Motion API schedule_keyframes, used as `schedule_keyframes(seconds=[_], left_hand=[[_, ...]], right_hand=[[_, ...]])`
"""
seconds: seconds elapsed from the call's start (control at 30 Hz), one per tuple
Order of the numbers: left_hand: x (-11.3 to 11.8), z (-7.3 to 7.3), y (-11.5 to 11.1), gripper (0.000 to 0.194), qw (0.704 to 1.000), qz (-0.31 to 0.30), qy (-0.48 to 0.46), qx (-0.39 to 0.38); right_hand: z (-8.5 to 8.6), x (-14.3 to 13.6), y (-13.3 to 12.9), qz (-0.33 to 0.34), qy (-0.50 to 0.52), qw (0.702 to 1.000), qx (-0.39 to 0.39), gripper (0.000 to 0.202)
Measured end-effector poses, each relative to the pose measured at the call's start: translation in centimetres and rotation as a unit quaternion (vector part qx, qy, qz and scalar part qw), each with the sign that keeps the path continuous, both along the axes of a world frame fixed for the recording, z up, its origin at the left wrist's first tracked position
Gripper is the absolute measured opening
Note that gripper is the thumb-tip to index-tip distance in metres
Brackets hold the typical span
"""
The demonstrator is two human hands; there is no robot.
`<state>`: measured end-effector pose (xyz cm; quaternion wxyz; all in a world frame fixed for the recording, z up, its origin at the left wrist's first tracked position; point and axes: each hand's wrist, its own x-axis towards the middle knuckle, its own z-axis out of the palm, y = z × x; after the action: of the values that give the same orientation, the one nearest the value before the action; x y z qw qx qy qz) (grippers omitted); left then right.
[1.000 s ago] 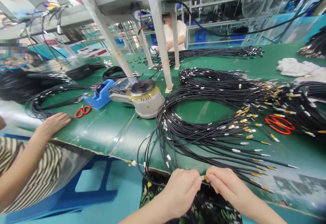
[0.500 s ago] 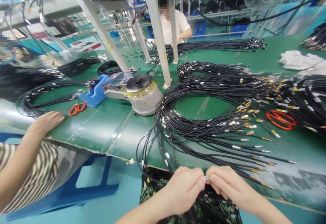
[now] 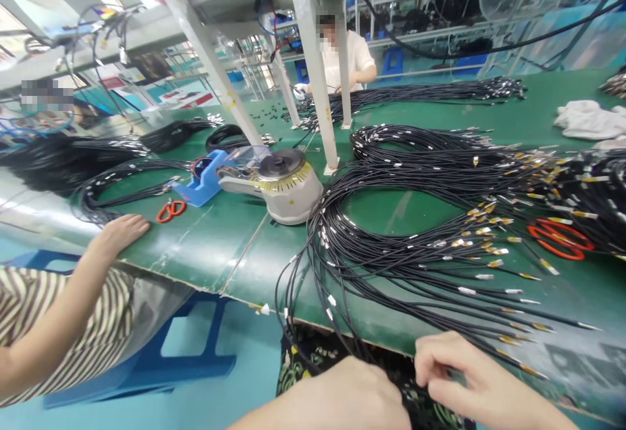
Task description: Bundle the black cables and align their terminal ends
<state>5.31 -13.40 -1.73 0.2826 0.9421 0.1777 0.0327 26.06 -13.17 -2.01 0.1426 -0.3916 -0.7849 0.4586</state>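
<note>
My left hand (image 3: 355, 394) is low at the bottom edge, knuckles up and fingers curled, its fingertips hidden beneath. A black cable (image 3: 304, 357) runs off the table edge and in behind this hand, which appears closed on it. Apart from it, to the right, is my right hand (image 3: 460, 374), with loosely curled fingers and a gap between thumb and forefinger; nothing shows in it. Just beyond both hands, a looped bundle of black cables (image 3: 376, 250) with white tags and yellow-and-white ends spreads over the green table (image 3: 244, 247).
A round grey tape dispenser (image 3: 293, 198) stands left of the bundle, beside a blue tape holder (image 3: 205, 185) and red-handled scissors (image 3: 171, 211). More red handles (image 3: 560, 239) lie right. A co-worker's hand (image 3: 122, 234) rests on the table at left; another person (image 3: 359, 58) sits opposite.
My hands have come apart; before, they met at a small pale piece. The left hand is lower and nearer, the right slightly farther right. The whole view has shifted a little.
</note>
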Motion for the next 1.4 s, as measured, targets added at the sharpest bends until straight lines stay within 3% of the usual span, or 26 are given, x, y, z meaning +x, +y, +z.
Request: schedule_keyframes(seconds=[0.07, 0.17, 0.3, 0.37, 0.5, 0.67, 0.8, 0.97, 1.07, 1.2, 1.27, 1.33, 1.4], left_hand=[[-0.8, -0.1, -0.4, 0.023, 0.998, 0.010, -0.054, 0.005], [-2.7, 0.6, 0.5, 0.015, 0.983, 0.154, -0.100, 0.022], [-5.8, 1.1, 4.3, 0.017, 0.917, 0.345, -0.139, 0.144], [-7.0, 0.6, 6.4, 0.018, 0.893, 0.386, -0.121, 0.196], [-8.0, -1.0, 8.5, 0.022, 0.900, 0.376, -0.062, 0.210], [-7.7, -1.6, 8.4, 0.026, 0.917, 0.335, -0.013, 0.214], [-8.4, -0.8, 8.6, 0.017, 0.929, 0.326, -0.084, 0.154], [-10.0, -0.8, 9.4, 0.014, 0.914, 0.366, -0.149, 0.092], [-9.7, -1.0, 9.3, 0.014, 0.914, 0.370, -0.104, 0.131], [-7.6, 0.2, 7.5, 0.015, 0.873, 0.409, -0.125, 0.233], [-6.1, 1.2, 6.0, 0.031, 0.898, 0.377, -0.148, 0.172], [-4.8, 2.1, 4.7, 0.050, 0.939, 0.320, -0.123, 0.037], [-4.1, 2.6, 4.1, 0.046, 0.945, 0.313, -0.077, -0.044]], right_hand=[[0.1, -0.1, 0.2, -0.013, -0.010, 1.000, 0.024, 0.016], [0.3, -1.8, 1.6, -0.076, 0.008, 0.990, 0.121, 0.021], [0.7, -6.6, 5.2, -0.075, -0.023, 0.951, 0.299, 0.023], [0.8, -9.3, 7.1, -0.045, -0.105, 0.934, 0.340, 0.021], [0.6, -12.9, 9.4, -0.061, -0.169, 0.917, 0.357, 0.016], [0.9, -13.4, 9.7, -0.048, -0.213, 0.908, 0.358, 0.013], [2.2, -11.5, 9.4, -0.024, -0.218, 0.906, 0.362, 0.016], [3.2, -5.6, 9.4, -0.034, -0.221, 0.901, 0.373, 0.014], [2.7, -3.2, 8.5, -0.057, -0.222, 0.894, 0.384, 0.020], [1.4, -4.2, 6.1, -0.053, -0.160, 0.879, 0.447, 0.028], [0.8, -5.5, 5.0, -0.041, -0.107, 0.875, 0.471, 0.031], [0.4, -6.3, 4.6, -0.036, -0.076, 0.877, 0.472, 0.032], [0.1, -6.2, 4.8, -0.037, -0.076, 0.882, 0.463, 0.028]])
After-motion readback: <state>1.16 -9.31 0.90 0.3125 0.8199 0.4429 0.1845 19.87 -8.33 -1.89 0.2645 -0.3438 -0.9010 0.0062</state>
